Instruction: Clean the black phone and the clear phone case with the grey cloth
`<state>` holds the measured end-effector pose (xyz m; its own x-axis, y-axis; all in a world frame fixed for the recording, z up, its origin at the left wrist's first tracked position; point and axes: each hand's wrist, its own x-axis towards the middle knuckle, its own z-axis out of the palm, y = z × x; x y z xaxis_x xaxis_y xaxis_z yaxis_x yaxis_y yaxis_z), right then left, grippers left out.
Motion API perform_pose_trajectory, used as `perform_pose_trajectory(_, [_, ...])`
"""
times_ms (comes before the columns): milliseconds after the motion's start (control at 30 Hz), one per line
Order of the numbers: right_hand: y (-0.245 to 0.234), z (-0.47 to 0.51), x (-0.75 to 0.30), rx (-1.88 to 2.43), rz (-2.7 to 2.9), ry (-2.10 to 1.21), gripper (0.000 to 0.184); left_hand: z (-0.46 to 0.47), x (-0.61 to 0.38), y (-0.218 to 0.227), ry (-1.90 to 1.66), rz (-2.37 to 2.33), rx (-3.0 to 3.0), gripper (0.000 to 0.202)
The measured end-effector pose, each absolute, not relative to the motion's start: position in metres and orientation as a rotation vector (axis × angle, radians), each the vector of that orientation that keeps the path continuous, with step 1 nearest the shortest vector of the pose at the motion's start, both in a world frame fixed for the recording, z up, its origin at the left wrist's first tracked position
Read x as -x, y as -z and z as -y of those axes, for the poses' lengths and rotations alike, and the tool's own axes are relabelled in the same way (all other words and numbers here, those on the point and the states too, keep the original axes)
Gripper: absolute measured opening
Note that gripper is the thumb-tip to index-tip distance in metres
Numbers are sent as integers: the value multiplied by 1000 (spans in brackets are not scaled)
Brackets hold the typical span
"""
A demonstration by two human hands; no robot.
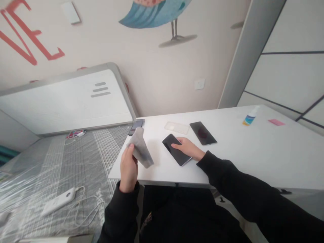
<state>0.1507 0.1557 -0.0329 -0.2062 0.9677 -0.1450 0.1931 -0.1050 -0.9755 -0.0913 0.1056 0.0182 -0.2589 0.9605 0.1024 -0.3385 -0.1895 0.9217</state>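
Note:
My left hand (129, 168) is raised over the near left corner of the white table (253, 158) and pinches a grey cloth (140, 148) that stands up from its fingers. My right hand (188, 148) rests on the right edge of a black phone (175, 148) lying screen-up on the table, fingers curled onto it. A second black phone (203, 133) lies just behind and to the right. A clear phone case (176, 127) lies flat beyond the first phone. Both arms wear black sleeves.
A small spray bottle (250, 118) and a pink card (276, 122) sit at the table's far right. Another dark phone (135, 127) lies at the far left corner. Left of the table is a plastic-covered bed (50, 168) with a white power strip (58, 201) and cables.

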Motion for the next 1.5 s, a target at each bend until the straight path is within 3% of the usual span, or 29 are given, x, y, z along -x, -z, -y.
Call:
perform_pose_trajectory(267, [40, -150, -146, 1660, 1982, -389, 25, -161, 93, -22, -1434, -585, -395, 42])
perform_pose_trajectory(467, [43, -144, -140, 1824, 2029, -126, 34, -184, 66, -11, -1453, -585, -468, 34])
perform_pose_trajectory(600, [43, -151, -145, 1780, 1870, -247, 38, -197, 47, -16, -1539, -724, -661, 19])
perform_pose_trajectory(800, [16, -169, -161, 864, 1066, -1384, 63, -200, 22, -48, -992, -537, -1393, 44])
perform_pose_trajectory(933, [16, -174, -167, 637, 752, -1709, 56, -237, 16, -52, -993, -728, -1731, 45])
perform_pose_trajectory(1000, [25, -182, -173, 664, 641, -1713, 43, -263, 13, -40, -1112, -995, -1947, 43])
perform_pose_trajectory(1133, [42, -205, -190, 714, 462, -1422, 13, -304, 6, 2, -793, -1444, -2204, 43])
perform_pose_trajectory(1367, [50, -221, -207, 722, 493, -1238, 40, -328, 1, 37, -739, -1654, -2021, 9])
perform_pose_trajectory(1500, [46, -218, -209, 740, 578, -1101, 45, -330, 11, 24, -899, -1529, -1783, 14])
